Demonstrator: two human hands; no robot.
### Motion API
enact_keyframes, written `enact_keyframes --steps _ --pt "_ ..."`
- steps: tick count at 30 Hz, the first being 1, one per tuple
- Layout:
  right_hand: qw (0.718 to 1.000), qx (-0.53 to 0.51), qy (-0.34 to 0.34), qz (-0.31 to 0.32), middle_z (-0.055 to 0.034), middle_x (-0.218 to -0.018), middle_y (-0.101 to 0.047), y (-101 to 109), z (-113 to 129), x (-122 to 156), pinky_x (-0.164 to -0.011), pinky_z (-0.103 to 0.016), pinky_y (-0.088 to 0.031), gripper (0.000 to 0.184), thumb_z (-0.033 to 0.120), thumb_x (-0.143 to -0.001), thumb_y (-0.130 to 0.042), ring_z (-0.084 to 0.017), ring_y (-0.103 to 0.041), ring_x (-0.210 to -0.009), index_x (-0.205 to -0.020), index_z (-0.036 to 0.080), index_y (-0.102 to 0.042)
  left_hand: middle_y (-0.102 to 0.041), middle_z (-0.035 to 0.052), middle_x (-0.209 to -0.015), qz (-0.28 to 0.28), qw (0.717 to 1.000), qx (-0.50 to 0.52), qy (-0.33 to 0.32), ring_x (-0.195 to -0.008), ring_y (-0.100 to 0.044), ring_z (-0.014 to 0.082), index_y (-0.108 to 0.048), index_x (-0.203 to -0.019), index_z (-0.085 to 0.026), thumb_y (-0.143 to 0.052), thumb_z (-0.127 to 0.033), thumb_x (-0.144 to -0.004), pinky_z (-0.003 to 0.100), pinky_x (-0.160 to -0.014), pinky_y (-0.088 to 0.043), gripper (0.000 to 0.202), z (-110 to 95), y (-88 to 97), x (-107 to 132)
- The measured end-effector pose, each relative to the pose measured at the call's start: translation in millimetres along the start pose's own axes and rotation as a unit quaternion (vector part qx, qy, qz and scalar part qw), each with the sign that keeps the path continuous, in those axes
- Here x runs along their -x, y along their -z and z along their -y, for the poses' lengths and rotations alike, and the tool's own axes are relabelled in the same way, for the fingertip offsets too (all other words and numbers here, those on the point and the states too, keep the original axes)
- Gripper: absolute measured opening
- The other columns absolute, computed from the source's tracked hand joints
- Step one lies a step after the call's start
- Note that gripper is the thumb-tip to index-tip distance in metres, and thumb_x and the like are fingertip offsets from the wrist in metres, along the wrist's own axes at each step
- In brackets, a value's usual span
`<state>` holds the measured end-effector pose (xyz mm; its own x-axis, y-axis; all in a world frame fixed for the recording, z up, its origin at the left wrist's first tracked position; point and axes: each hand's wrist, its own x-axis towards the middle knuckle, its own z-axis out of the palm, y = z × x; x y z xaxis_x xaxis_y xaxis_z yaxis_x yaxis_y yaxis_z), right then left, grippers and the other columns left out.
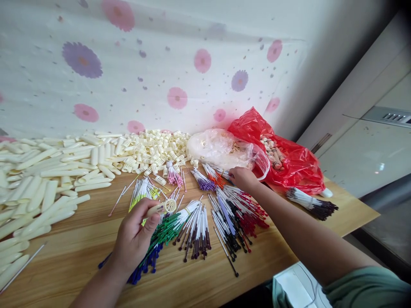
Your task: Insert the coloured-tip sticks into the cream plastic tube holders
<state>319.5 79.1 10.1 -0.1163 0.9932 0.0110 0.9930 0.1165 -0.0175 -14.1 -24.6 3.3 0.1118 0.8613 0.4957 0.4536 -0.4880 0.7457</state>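
Note:
My left hand (pixel 135 235) is closed around a cream plastic tube with a round slotted end (pixel 164 208), held above the wooden table (pixel 80 248). My right hand (pixel 241 177) reaches forward, fingers curled down onto the far ends of thin white refill sticks with coloured tips (pixel 231 209), near the orange-tipped bundle (pixel 214 175). Whether it grips a stick I cannot make out. More sticks with green, blue, black and red tips (pixel 192 226) fan out between the two hands.
Cream tubes (pixel 41 179) are heaped at the left, small slotted cream caps (pixel 154 152) at the back. A clear bag (pixel 221 149) and a red bag (pixel 289 160) lie at the back right, beside a tied black-tipped bundle (pixel 313 205). A flowered cloth (pixel 144 72) hangs behind.

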Motion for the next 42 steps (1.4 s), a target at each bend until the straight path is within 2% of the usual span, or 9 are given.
enact_keyframes --steps 8,12,13,17,21,27,31,35,42 --pt "0.987 -0.151 -0.035 -0.047 -0.0103 -0.089 -0.065 11 -11 4 -0.067 -0.027 -0.041 0.012 0.017 -0.077 -0.055 -0.019 -0.059 -0.080 -0.077 0.013 -0.066 -0.057 0.0002 -0.074 0.005 1.000 0.020 0.021 -0.062 -0.051 0.0147 -0.059 -0.090 -0.021 -0.050 -0.048 -0.086 0.024 -0.057 -0.043 0.029 2 0.6 1" --pt "0.951 -0.306 -0.006 -0.046 -0.0021 -0.068 -0.060 25 16 23 -0.056 -0.023 -0.042 0.021 0.030 -0.084 -0.051 -0.011 -0.053 -0.060 -0.083 0.014 -0.064 -0.051 -0.0024 -0.064 -0.007 0.988 0.130 0.078 -0.055 -0.047 0.0128 -0.059 -0.088 -0.020 -0.059 -0.060 -0.076 0.023 -0.050 -0.040 0.041 3 -6.3 1" --pt "0.924 -0.380 0.016 -0.023 0.0007 -0.062 -0.057 28 30 29 -0.052 -0.022 -0.041 0.023 0.035 -0.083 -0.052 -0.009 -0.050 -0.053 -0.081 0.015 -0.063 -0.050 -0.0030 -0.064 -0.009 0.982 0.164 0.096 -0.054 -0.046 0.0121 -0.059 -0.088 -0.020 -0.064 -0.061 -0.071 0.023 -0.049 -0.040 0.045 2 -9.4 1" --pt "0.654 -0.736 0.065 0.165 0.0036 -0.056 -0.056 30 95 50 -0.045 -0.019 -0.036 0.025 0.036 -0.067 -0.073 -0.006 -0.045 -0.045 -0.068 0.015 -0.061 -0.050 -0.0044 -0.059 0.001 0.953 0.252 0.165 -0.053 -0.047 0.0104 -0.059 -0.084 -0.018 -0.071 -0.047 -0.072 0.023 -0.051 -0.041 0.034 -6 -22.3 1" --pt "0.574 -0.770 0.091 0.264 0.0026 -0.058 -0.062 23 149 60 -0.042 -0.016 -0.033 0.023 0.032 -0.064 -0.079 -0.004 -0.046 -0.044 -0.068 0.013 -0.065 -0.054 -0.0029 -0.062 -0.001 0.925 0.342 0.164 -0.055 -0.051 0.0102 -0.062 -0.087 -0.016 -0.072 -0.041 -0.072 0.024 -0.054 -0.042 0.031 -10 -26.6 1" --pt "0.582 -0.764 0.106 0.258 0.0015 -0.061 -0.064 16 161 61 -0.049 -0.019 -0.045 0.025 0.037 -0.070 -0.076 -0.006 -0.055 -0.050 -0.071 0.014 -0.067 -0.054 -0.0039 -0.062 -0.047 0.890 0.412 0.190 -0.056 -0.052 0.0087 -0.060 -0.073 -0.015 -0.076 -0.030 -0.070 0.024 -0.056 -0.044 0.022 -17 -17.5 -1" --pt "0.674 -0.713 0.171 0.093 -0.0020 -0.078 -0.071 12 137 66 -0.066 -0.024 -0.053 0.016 0.030 -0.083 -0.064 -0.010 -0.065 -0.069 -0.091 0.017 -0.069 -0.057 -0.0033 -0.066 -0.084 0.858 0.462 0.209 -0.056 -0.056 0.0082 -0.059 -0.074 -0.015 -0.079 -0.027 -0.066 0.022 -0.055 -0.046 0.025 -20 -9.6 -7" --pt "0.761 -0.544 0.339 -0.099 -0.0063 -0.089 -0.072 12 124 76 -0.075 -0.027 -0.054 0.021 0.012 -0.083 -0.060 -0.013 -0.067 -0.083 -0.101 0.019 -0.068 -0.059 -0.0028 -0.065 -0.090 0.835 0.496 0.222 -0.055 -0.056 0.0075 -0.058 -0.073 -0.014 -0.081 -0.024 -0.064 0.020 -0.055 -0.047 0.026 -20 -4.9 -10" --pt "0.725 -0.416 0.511 -0.200 -0.0124 -0.098 -0.069 22 131 76 -0.075 -0.029 -0.054 0.023 0.007 -0.085 -0.055 -0.016 -0.064 -0.089 -0.103 0.015 -0.067 -0.058 -0.0032 -0.060 -0.071 0.825 0.495 0.265 -0.051 -0.054 0.0075 -0.057 -0.074 -0.015 -0.079 -0.025 -0.067 0.020 -0.050 -0.047 0.026 -17 -6.9 -9"
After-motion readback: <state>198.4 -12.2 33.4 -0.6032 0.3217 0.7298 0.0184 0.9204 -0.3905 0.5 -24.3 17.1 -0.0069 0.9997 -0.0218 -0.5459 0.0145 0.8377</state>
